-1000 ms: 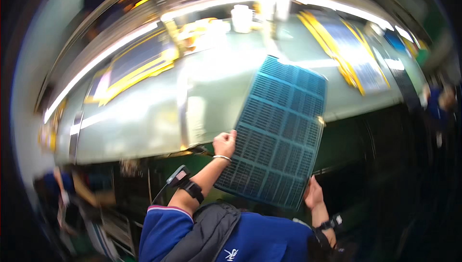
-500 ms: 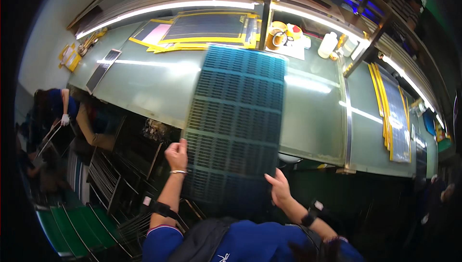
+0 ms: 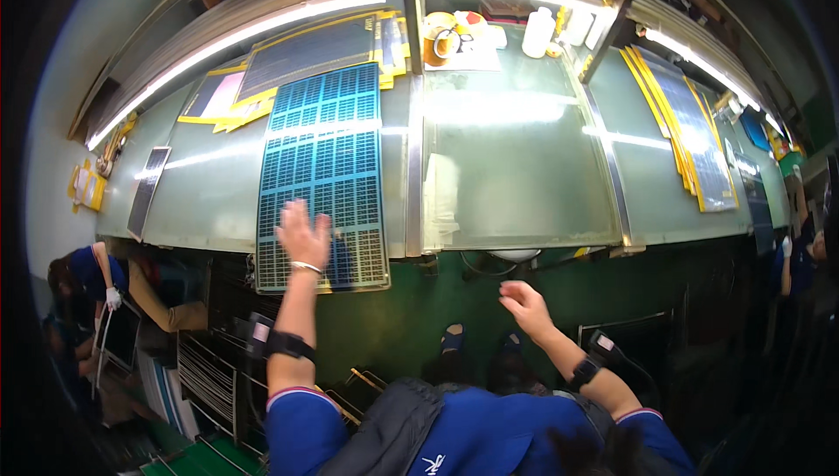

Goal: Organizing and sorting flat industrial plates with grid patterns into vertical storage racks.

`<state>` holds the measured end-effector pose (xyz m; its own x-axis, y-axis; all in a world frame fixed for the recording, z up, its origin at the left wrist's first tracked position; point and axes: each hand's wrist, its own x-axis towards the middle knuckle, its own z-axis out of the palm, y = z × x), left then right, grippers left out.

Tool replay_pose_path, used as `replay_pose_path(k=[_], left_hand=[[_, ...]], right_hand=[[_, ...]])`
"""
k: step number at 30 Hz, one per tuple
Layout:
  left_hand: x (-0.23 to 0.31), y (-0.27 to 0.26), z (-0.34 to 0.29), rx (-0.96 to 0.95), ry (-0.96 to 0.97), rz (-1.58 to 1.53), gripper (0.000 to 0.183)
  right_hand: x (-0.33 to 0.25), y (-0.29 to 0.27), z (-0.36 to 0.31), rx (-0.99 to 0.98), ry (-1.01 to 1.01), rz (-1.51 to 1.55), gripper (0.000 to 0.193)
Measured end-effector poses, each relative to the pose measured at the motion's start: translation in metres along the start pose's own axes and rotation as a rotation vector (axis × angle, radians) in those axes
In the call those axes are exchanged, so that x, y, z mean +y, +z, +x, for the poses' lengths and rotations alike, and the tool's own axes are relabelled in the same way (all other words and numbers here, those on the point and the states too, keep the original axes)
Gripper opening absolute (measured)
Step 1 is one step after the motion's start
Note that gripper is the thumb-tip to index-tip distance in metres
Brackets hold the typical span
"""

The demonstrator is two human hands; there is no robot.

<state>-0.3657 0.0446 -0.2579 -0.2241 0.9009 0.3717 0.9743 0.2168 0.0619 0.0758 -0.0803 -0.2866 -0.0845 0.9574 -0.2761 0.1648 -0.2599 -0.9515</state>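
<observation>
A large, thin rectangular sheet [image 3: 328, 161] with a blue-black grid pattern lies on the glass-topped bench [image 3: 516, 179]. Its near end sticks out past the bench's front edge, and its far end meets a pile of yellow-edged sheets. My left hand [image 3: 303, 236] is spread over the near half of the grid sheet, fingers stretched out; whether the palm touches it I cannot tell. Apart from everything, my right hand [image 3: 526, 308] hangs in front of the bench, fingers loosely bent and holding nothing.
Yellow-edged sheets [image 3: 306, 55] are piled at the back left, more [image 3: 690, 139] at the right. A tape roll [image 3: 447, 42] and a white bottle [image 3: 537, 32] stand at the back. Metal posts [image 3: 414, 161] divide the bench. At left, a gloved person [image 3: 87, 275] works near racks [image 3: 205, 389].
The grid sheet, earlier held up between both hands, now lies on the bench further left. My right hand has let go of it; my left has opened over it.
</observation>
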Motion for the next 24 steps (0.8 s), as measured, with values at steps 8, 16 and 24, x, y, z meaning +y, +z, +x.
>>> replay_pose_path(k=[8,16,24], left_hand=[[0.132,0.007,-0.093,-0.295,0.252,0.294,0.051],[0.339,0.009,-0.074,-0.212,0.599,-0.569,0.036],[0.596,0.060,-0.108,-0.430,0.504,-0.772,0.044]], right_hand=[[0.209,-0.162,-0.213,0.270,0.518,-0.443,0.030],[0.249,-0.253,-0.310,1.071,0.637,0.652,0.021],[0.399,-0.415,-0.319,1.455,0.699,0.637,0.021]])
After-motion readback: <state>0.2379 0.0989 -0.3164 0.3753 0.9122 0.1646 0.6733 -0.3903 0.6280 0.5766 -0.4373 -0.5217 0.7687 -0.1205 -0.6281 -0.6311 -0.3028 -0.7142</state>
